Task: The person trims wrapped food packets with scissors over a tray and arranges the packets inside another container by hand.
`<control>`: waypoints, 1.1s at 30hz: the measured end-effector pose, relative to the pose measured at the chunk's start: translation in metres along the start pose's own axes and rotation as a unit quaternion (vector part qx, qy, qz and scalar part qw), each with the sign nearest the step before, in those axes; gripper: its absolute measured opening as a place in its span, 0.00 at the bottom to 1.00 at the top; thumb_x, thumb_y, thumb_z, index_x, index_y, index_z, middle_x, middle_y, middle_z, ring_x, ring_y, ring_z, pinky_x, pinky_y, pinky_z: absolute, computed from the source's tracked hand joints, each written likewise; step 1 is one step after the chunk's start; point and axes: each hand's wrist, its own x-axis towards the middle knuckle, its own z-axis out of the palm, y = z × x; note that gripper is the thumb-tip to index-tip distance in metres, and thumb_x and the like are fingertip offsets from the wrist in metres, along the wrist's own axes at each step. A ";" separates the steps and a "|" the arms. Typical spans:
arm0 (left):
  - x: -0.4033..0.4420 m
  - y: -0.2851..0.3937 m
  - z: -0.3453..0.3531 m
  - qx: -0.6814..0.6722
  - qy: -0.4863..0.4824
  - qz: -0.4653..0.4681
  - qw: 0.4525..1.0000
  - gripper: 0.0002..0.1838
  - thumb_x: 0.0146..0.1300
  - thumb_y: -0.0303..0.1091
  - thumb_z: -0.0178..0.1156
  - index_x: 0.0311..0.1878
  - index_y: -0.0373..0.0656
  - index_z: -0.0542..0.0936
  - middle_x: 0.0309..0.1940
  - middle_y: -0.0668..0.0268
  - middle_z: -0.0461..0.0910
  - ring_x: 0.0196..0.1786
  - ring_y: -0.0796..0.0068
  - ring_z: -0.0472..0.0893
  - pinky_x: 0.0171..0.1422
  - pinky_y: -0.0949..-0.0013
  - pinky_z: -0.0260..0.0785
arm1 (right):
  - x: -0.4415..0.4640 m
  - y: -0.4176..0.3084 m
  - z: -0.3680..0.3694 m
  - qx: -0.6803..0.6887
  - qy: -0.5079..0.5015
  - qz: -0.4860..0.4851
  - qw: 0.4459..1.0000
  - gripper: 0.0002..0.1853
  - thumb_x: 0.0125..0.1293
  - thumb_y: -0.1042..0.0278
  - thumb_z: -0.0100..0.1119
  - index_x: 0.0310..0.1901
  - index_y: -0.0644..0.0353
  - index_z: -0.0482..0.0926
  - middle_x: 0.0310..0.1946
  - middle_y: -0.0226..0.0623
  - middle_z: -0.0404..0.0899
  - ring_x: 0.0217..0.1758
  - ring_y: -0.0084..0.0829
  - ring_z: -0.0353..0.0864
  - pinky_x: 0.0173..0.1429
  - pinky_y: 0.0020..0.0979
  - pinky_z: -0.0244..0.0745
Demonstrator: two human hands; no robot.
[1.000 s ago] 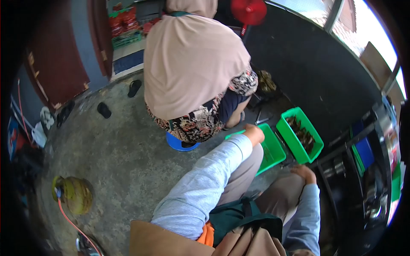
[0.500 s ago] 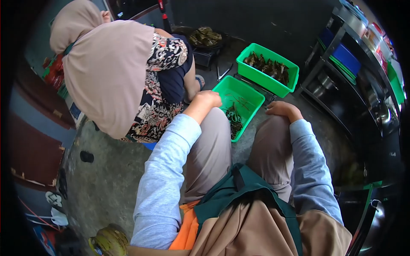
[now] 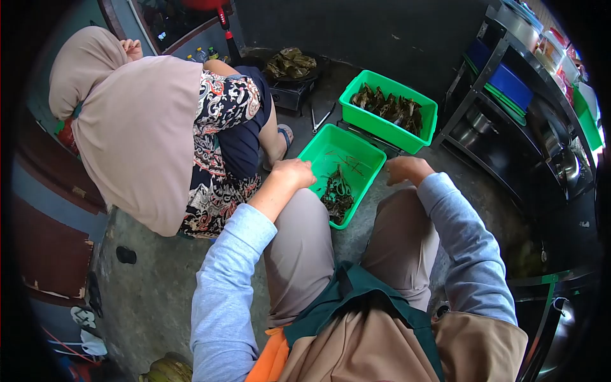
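My left hand [image 3: 294, 173] is beside my left knee, at the left wall of the nearer green basin [image 3: 369, 158]. Its back faces me and its fingers are mostly hidden; contact with the rim is unclear. Over my right knee, near the basin's right side, is my right hand [image 3: 407, 169], fingers loosely bent, nothing visible in them. Dark, limp leaf scraps [image 3: 338, 196] lie in the basin's near end, with thin reddish strips [image 3: 347, 162] farther in. Behind it stands another green basin [image 3: 428, 113] holding several dark leaf-wrapped bundles [image 3: 389, 108].
A seated person [image 3: 140, 134] in a long headscarf is close on my left. Metal tongs [image 3: 322, 118] lie on the floor near a stove [image 3: 293, 95] bearing leaf-wrapped bundles [image 3: 291, 63]. A black rack [image 3: 468, 95] with pots and containers stands on the right.
My view has shifted, so the basins appear slightly lower and farther left. My right hand has risen off my right knee toward the basin. My left hand remains by the basin's left side.
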 end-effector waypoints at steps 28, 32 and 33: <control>0.096 0.079 -0.055 0.172 0.144 0.149 0.963 0.24 0.58 0.44 0.63 0.55 0.44 0.75 0.51 0.57 0.78 0.53 0.57 0.80 0.54 0.52 0.71 | 0.053 -0.065 0.013 -0.005 0.096 -0.184 0.978 0.16 0.65 0.68 0.49 0.51 0.57 0.80 0.43 0.42 0.85 0.46 0.44 0.86 0.45 0.43 0.81; 0.106 0.097 -0.038 0.173 0.267 0.147 0.937 0.19 0.65 0.36 0.52 0.58 0.45 0.76 0.63 0.54 0.72 0.57 0.58 0.78 0.58 0.53 0.68 | 0.068 -0.088 0.017 -0.022 0.070 -0.228 0.971 0.18 0.68 0.61 0.51 0.56 0.56 0.78 0.54 0.44 0.81 0.53 0.43 0.83 0.54 0.46 0.78; 0.112 0.096 -0.034 0.162 0.232 0.146 0.948 0.22 0.62 0.38 0.56 0.59 0.45 0.74 0.63 0.53 0.72 0.58 0.58 0.77 0.58 0.52 0.69 | 0.073 -0.093 0.018 -0.032 0.062 -0.242 0.968 0.19 0.68 0.60 0.51 0.58 0.55 0.77 0.57 0.44 0.79 0.55 0.43 0.82 0.56 0.47 0.77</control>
